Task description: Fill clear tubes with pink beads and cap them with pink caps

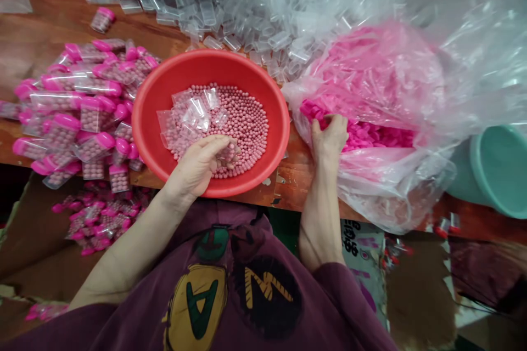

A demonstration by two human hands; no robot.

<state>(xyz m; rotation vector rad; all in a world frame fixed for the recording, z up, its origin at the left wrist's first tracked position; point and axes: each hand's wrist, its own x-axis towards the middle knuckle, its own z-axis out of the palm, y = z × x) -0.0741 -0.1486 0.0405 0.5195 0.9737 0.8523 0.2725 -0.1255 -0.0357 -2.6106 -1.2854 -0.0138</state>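
Note:
My left hand (197, 163) is over the near side of an oval red basin (209, 59), closed around a small clear plastic container (228, 154) with pink beads in it. Loose pink beads (251, 120) cover the basin's floor, and several clear empty containers (197, 112) lie on them at the left. To the right, my right hand (331, 134) reaches into the mouth of a clear plastic bag (370, 170). Its fingers are bent around bright pink caps (370, 136) there; the fingertips are partly hidden among them.
Bead-filled containers with pink caps (82, 98) are heaped left of the basin, and more (102, 214) lie lower in a cardboard box (28, 241). Clear empty containers (206, 11) spread along the back of the wooden table (49, 22). A teal bucket (480, 170) lies tipped at the right.

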